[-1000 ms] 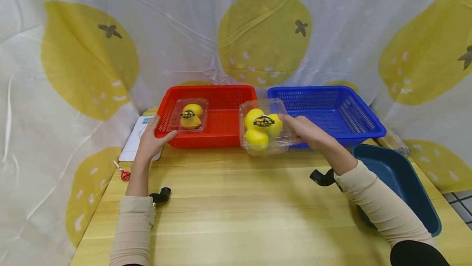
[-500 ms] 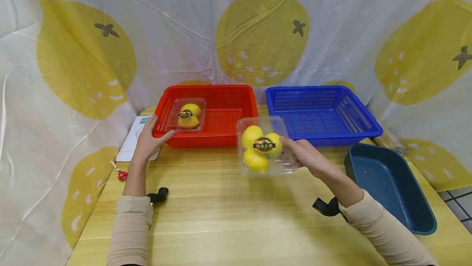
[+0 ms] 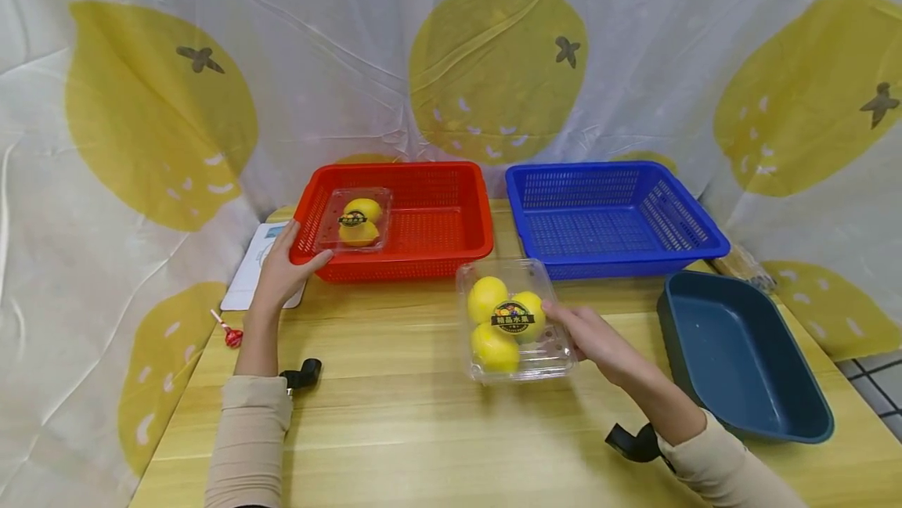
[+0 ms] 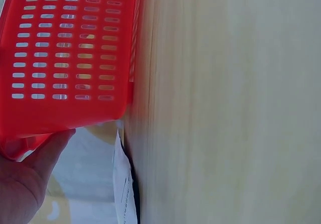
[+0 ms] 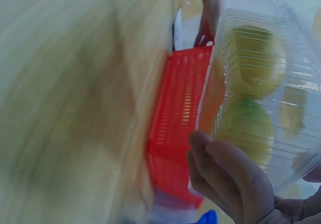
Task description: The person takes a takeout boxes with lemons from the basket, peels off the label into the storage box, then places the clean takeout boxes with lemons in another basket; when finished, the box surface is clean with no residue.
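Observation:
My right hand (image 3: 588,337) grips the right side of a clear plastic clamshell box (image 3: 557,355) above the table. Inside the box are three lemons (image 3: 493,347), and its lid bears a black label (image 3: 513,318). The right wrist view shows fingers (image 5: 233,171) curled under the ribbed plastic. At the front left corner of a red basket (image 3: 430,267), my left hand (image 3: 282,269) rests with thumb and fingers spread along the rim. Another clamshell box (image 3: 331,230), holding two lemons, lies in the red basket's left part.
Right of the red basket stands a blue basket (image 3: 599,264). A dark teal tray (image 3: 733,359) is at the table's right side. White printed papers (image 3: 239,281) and a red lollipop (image 3: 233,337) lie at the left. A lemon-print curtain (image 3: 317,46) hangs behind.
My right hand has brought the clamshell box away from the baskets, toward the table's front, tilting its lid more into view. The left hand has stayed at the red basket's corner.

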`<state>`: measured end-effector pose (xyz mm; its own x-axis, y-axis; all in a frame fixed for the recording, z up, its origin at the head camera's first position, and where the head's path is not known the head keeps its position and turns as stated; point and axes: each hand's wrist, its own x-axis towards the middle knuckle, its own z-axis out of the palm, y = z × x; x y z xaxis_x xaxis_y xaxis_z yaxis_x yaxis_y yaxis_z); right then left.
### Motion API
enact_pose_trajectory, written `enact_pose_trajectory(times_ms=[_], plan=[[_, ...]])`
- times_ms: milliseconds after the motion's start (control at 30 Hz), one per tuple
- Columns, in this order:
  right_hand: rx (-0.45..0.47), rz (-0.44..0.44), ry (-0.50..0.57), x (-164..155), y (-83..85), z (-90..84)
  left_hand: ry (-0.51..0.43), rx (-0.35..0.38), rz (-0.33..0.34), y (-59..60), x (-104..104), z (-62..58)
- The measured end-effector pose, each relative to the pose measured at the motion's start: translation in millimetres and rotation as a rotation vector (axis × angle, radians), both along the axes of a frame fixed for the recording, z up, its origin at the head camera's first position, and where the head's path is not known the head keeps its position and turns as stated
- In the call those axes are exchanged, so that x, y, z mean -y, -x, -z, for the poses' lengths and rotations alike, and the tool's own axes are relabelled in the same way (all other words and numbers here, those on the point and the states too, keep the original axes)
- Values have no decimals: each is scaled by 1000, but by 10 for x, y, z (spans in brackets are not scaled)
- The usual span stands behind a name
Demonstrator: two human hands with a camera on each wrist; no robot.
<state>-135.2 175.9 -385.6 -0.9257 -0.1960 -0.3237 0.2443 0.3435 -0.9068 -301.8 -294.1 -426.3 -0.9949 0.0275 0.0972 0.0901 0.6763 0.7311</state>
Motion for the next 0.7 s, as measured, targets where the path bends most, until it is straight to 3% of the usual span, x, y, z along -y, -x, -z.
enact_pose_trajectory(times_ms=[467,700], plan=[[43,38,-53,-84,-11,335,-13,33,24,-57,23,-60],[-52,103,-183,-80,-33,461,-26,26,24,-37,-8,-57]])
